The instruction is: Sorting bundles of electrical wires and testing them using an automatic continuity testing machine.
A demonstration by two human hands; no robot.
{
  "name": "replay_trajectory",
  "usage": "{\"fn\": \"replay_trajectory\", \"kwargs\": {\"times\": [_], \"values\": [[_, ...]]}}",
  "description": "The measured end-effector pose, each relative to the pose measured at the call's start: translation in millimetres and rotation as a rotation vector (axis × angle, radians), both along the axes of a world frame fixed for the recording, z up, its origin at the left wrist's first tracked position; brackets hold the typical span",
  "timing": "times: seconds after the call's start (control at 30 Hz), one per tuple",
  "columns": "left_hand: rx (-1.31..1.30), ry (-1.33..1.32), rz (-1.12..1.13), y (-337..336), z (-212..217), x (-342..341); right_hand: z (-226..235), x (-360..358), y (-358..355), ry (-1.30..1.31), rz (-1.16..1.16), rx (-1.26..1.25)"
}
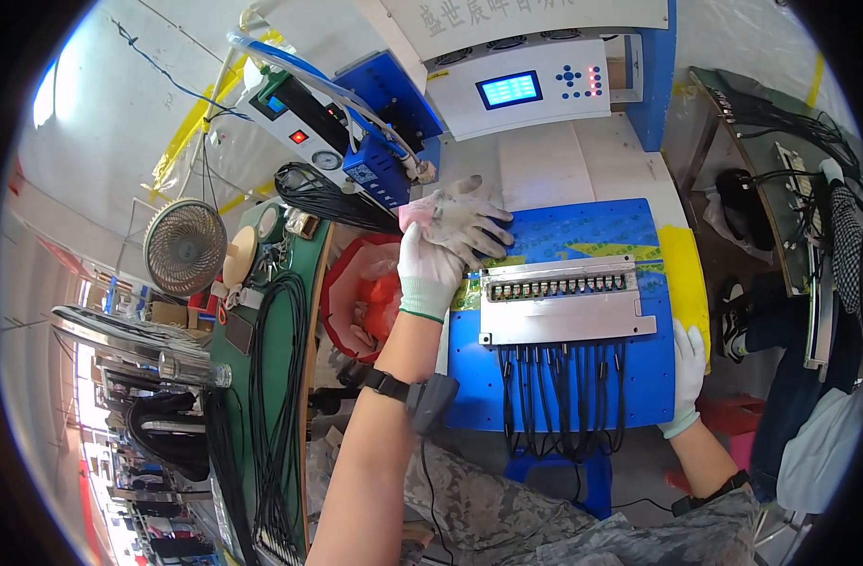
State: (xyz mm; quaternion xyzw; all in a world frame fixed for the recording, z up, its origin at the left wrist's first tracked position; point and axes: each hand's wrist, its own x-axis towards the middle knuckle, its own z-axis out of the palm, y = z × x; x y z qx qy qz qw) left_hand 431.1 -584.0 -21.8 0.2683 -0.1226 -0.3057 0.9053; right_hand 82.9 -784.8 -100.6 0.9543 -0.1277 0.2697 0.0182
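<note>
My left hand [428,275], in a white glove with a green cuff, is at the far left corner of a blue plate [464,377]. Its thumb presses on the pinkish end of a soiled grey work glove [464,224], whose fingers spread over the plate's corner; my own fingers are partly hidden. My right hand [688,373], gloved in white, lies along the plate's right edge with fingers stretched out. On the plate sits a silver metal fixture [568,325] with a row of small parts in its slot. Several black cables [554,396] hang from its near side.
Behind the plate stands a white machine with a lit screen [510,90]. A blue dispensing unit [379,170] is at its left. Further left are a red-lined bin [342,325], a green bench [304,387] with cables, and a fan [186,247]. A yellow sheet [688,283] borders the plate's right.
</note>
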Motion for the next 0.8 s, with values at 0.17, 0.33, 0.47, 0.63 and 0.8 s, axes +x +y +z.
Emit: {"fn": "replay_trajectory", "kwargs": {"times": [0.17,0.33,0.47,0.63,0.8], "values": [[-0.007,-0.009,-0.03,0.1,1.0,0.4,-11.4,-2.2,-3.0,0.029,-0.015,0.047],[0.018,0.005,-0.011,2.3,-1.5,2.9,-2.7,-0.6,-0.2,-0.017,0.009,0.044],[0.03,0.005,-0.001,1.2,0.3,0.9,-5.9,-1.5,-1.8,-0.01,0.007,0.064],[0.024,-0.007,0.0,-0.2,5.2,-4.1,-5.6,-1.7,-1.2,-0.003,0.0,0.051],[0.002,-0.007,-0.02,1.4,1.2,0.1,2.3,-0.5,-0.6,-0.003,0.018,0.026]]}}
